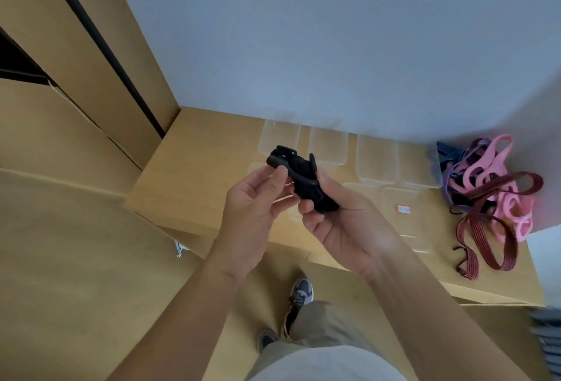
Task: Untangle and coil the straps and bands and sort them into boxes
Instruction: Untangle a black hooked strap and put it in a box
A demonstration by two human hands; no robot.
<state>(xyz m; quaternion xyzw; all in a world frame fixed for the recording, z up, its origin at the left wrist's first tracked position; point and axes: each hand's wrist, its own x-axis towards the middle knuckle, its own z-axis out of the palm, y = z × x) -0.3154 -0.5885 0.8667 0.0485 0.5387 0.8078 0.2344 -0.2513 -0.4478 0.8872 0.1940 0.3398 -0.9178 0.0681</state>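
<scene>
Fingers of both the left hand and right hand grip a bundled black strap above clear boxes on the table.

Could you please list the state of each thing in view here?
black strap: bundled, held in both hands
left hand: gripping the strap
right hand: gripping the strap
clear boxes: open, look empty
pink bands: tangled heap
maroon strap: loose, uncoiled
</scene>
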